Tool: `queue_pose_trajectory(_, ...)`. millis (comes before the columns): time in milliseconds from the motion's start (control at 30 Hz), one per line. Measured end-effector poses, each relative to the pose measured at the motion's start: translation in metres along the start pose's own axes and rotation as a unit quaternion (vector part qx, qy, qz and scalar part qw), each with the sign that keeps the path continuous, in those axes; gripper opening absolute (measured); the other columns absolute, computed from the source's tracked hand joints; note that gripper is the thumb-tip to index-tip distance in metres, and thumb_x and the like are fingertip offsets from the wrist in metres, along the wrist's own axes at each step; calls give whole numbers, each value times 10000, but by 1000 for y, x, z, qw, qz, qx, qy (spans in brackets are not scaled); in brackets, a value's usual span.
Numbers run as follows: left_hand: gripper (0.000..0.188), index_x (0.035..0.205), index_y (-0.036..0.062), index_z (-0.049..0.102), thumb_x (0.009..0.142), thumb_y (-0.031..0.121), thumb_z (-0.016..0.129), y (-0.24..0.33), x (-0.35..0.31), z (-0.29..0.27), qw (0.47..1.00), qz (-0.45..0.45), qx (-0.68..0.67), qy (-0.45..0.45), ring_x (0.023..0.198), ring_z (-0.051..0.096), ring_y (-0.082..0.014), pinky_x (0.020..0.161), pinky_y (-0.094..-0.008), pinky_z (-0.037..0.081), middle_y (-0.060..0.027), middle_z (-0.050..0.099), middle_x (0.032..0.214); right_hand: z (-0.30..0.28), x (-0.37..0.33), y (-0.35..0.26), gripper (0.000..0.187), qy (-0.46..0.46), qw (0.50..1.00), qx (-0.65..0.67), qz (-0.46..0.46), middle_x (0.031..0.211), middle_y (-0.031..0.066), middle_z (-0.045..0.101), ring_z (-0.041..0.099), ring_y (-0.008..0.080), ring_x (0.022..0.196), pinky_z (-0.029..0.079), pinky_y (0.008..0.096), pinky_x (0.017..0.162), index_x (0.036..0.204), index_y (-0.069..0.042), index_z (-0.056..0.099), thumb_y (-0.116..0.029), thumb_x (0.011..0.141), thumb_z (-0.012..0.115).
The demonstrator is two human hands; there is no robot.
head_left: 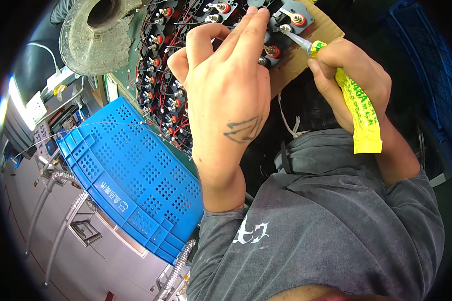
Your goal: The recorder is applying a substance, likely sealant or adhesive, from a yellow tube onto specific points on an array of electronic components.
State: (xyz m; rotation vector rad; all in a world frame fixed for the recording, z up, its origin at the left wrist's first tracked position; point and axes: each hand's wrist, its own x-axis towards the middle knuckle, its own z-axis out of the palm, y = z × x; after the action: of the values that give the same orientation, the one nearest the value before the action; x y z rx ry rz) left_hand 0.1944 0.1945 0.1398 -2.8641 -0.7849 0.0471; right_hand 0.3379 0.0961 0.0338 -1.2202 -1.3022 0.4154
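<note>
My right hand (354, 75) is closed around a yellow squeeze tube (364, 123) with green print. Its pale tapered nozzle (297, 41) points at a metal terminal (286, 28) on a dark grey plate (307, 25). A red-collared terminal (298, 20) stands beside that one. My left hand (231, 85) lies over the dark parts to the left, pressing on them. Its index and middle fingers stretch forward together, while the other two are bent. The left thumb and what lies under the palm are hidden.
Rows of similar dark plates with red terminals and thin wires (155, 62) stand to the left. Brown cardboard (326, 22) lies under the plate. A blue perforated crate (135, 170) is at left, blue crates (429, 65) at far right, and a worn grey ring-shaped object (98, 37) at upper left.
</note>
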Motion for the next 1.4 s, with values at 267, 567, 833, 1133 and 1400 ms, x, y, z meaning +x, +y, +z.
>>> queue_pose_trajectory(267, 613, 1278, 23, 690, 673, -42, 614, 3, 5, -5, 999, 25, 41, -22, 972, 588, -264, 899, -373, 366, -82, 739, 1028, 0, 0, 2, 191, 29, 1000, -5, 6, 750, 42, 574, 554, 133, 641, 486, 256, 636, 909, -25, 612, 113, 848, 729)
queue_pose_trajectory(567, 606, 1270, 29, 692, 675, -51, 610, 18, 19, -14, 961, -192, -165, -108, 966, 593, -264, 906, -373, 368, -72, 749, 1055, 0, 0, 3, 206, 1, 1000, -13, -13, 746, 41, 576, 563, 138, 634, 491, 259, 635, 920, -36, 625, 108, 836, 746)
queue_pose_trajectory(833, 602, 1265, 31, 695, 675, -51, 608, 7, 5, -5, 997, 32, 63, -21, 958, 597, -261, 904, -371, 371, -67, 752, 1060, 0, 0, 1, 194, 22, 1000, -18, -5, 735, 35, 572, 548, 131, 628, 480, 253, 625, 908, -37, 622, 99, 844, 744)
queue_pose_trajectory(1133, 620, 1283, 38, 691, 673, -50, 618, 10, 11, -9, 975, -138, -156, -80, 978, 595, -263, 913, -374, 369, -79, 755, 1107, 0, 0, 3, 188, 27, 1000, 5, -2, 735, 40, 563, 533, 126, 627, 460, 252, 616, 908, -29, 616, 114, 857, 726)
queue_pose_trajectory(1400, 635, 1376, 135, 664, 761, 19, 556, -3, -6, 14, 991, -64, -120, 2, 1088, 571, -235, 973, -371, 330, -50, 696, 826, -12, -6, 5, 175, 47, 997, -5, 64, 762, 3, 532, 489, 87, 661, 415, 233, 625, 942, -40, 596, 90, 894, 703)
